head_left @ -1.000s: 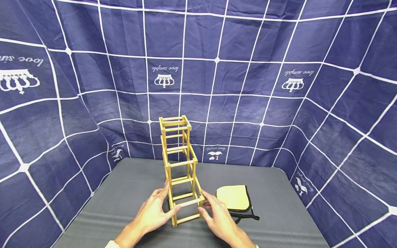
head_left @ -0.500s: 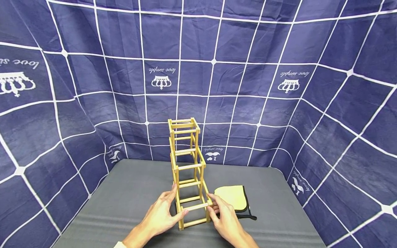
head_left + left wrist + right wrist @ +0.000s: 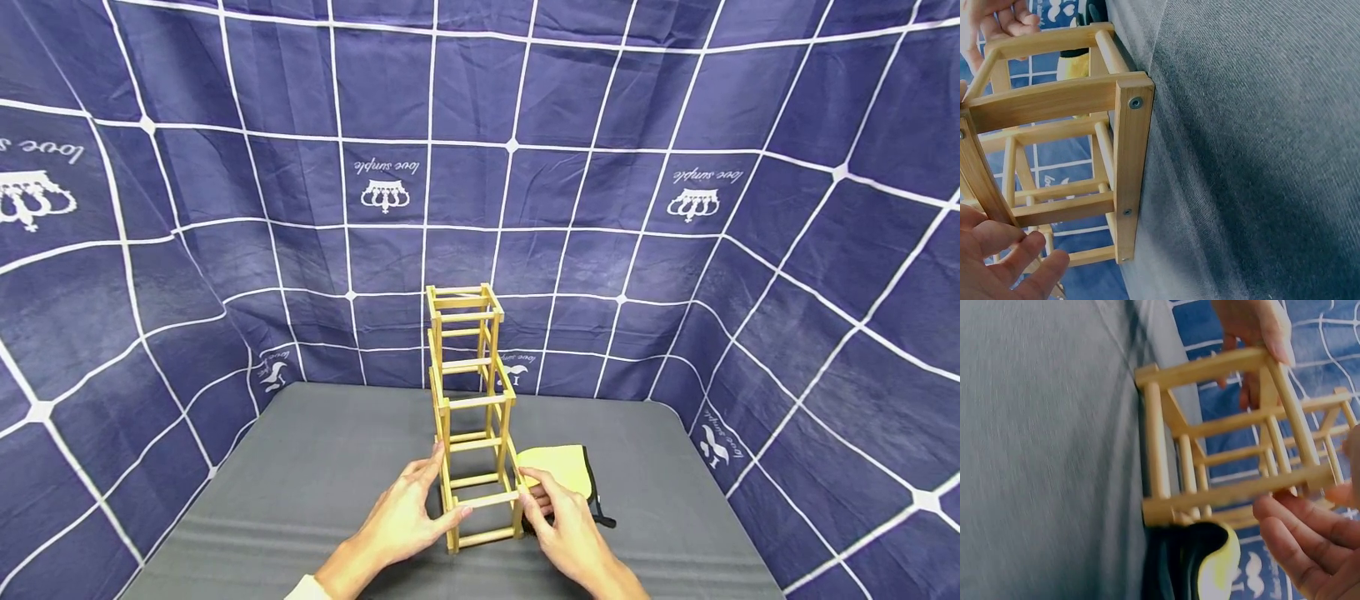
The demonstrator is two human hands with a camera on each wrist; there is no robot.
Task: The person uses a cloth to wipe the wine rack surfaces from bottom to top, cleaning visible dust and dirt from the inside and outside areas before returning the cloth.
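Observation:
A stepped wooden rack of pale slats and dowels stands upright on the grey surface, its low step nearest me and the tall one at the back. My left hand holds its left front corner, thumb on the front bar and fingers along the side. On the opposite corner, my right hand grips with the thumb in front and fingers against the right side. Screw heads show on the rack's side in the left wrist view. Bent fingers of the right hand lie by the side slat in the right wrist view.
Right of the rack lies a yellow cloth piece with black edging and a black loop, partly behind my right hand. The grey covered table meets a navy curtain with white grid lines at the back and both sides.
Both hands have shifted the rack to the right across the table, closer to the yellow cloth. My head view has turned slightly; the hold on both corners looks the same.

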